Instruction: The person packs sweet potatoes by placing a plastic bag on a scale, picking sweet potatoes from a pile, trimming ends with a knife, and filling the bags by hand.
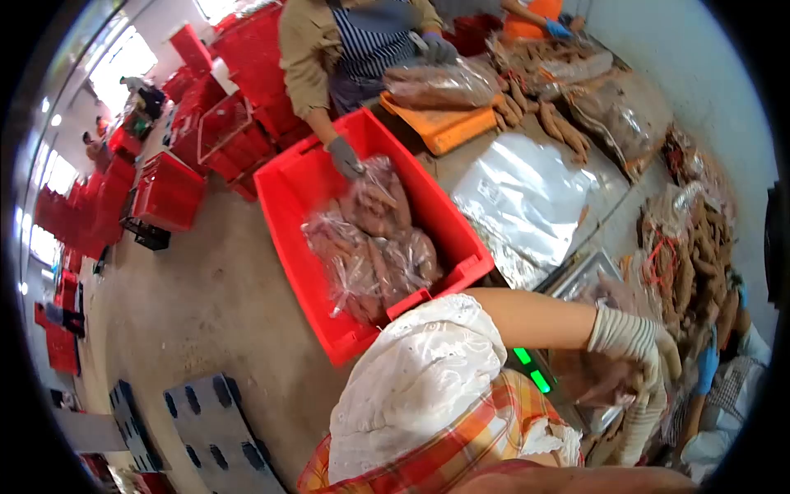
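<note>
As left hand (pixel 658 350) and right hand (pixel 650 398) crowd the bag (pixel 583 375), grips unclear, bagging seems underway, needing steady support next.

A clear plastic bag (pixel 586 375) of reddish-brown root vegetables lies in a shallow metal tray (pixel 583 275), its film glossy and creased, far end partly hidden, contents blurred but showing through.

They wear white sleeves (pixel 420 362), orange plaid clothing (pixel 453 442) and striped-cuffed gloves (pixel 650 352).
</note>
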`<act>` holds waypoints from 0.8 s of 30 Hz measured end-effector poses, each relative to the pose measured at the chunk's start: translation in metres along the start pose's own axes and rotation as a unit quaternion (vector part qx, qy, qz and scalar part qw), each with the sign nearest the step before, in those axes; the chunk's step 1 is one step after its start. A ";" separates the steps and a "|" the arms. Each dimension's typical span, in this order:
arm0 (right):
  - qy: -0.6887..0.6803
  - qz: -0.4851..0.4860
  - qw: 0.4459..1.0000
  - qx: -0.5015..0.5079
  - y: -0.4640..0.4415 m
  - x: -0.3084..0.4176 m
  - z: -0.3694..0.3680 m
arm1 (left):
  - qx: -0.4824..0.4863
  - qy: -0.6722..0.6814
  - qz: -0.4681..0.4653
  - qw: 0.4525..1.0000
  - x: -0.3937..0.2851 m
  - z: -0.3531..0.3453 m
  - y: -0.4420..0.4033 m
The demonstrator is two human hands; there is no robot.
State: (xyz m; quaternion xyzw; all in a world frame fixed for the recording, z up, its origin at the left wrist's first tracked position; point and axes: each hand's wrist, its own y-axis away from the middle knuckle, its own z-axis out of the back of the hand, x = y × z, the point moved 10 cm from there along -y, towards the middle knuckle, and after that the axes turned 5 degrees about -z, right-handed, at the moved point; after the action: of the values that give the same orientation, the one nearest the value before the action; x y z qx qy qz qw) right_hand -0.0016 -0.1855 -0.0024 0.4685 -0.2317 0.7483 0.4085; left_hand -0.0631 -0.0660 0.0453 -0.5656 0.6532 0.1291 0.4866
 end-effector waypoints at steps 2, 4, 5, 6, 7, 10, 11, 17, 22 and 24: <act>-0.003 0.021 0.999 0.024 0.007 0.031 -0.019 | -0.062 0.065 0.001 0.996 -0.001 0.019 0.007; 0.014 0.042 0.999 0.027 0.017 0.039 -0.020 | -0.214 -0.172 -0.087 0.957 0.006 0.089 -0.002; 0.035 0.053 0.998 0.018 0.019 0.041 -0.020 | -0.242 -0.205 -0.109 0.942 0.005 0.110 -0.002; 0.039 0.051 0.998 0.020 0.022 0.042 -0.022 | -0.195 -0.094 0.005 0.976 0.019 0.102 -0.002; 0.017 0.050 0.999 0.007 0.028 0.043 -0.022 | -0.142 0.018 0.118 0.983 0.039 0.089 0.001; -0.022 0.048 0.998 -0.015 0.032 0.028 -0.013 | -0.026 0.167 0.028 0.985 0.034 0.064 -0.015; -0.044 0.041 0.998 -0.024 0.032 0.017 -0.007 | 0.027 0.230 -0.011 0.973 0.023 0.052 -0.016; 0.223 0.293 0.927 0.063 0.073 0.074 -0.063 | -0.215 -0.112 -0.071 0.968 -0.011 0.138 -0.003; -0.176 -0.002 0.983 0.047 0.079 0.021 -0.043 | -0.080 -0.281 0.014 0.956 -0.008 0.076 0.000; -0.264 -0.006 0.965 0.005 0.076 0.021 -0.026 | 0.042 -0.566 -0.036 0.822 -0.003 0.034 0.001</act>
State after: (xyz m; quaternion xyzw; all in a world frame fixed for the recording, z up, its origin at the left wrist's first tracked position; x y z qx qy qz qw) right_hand -0.0832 -0.2007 0.0073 0.6523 -0.3251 0.5972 0.3349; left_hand -0.0478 -0.0389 0.0306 -0.3948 0.2467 0.3819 0.7984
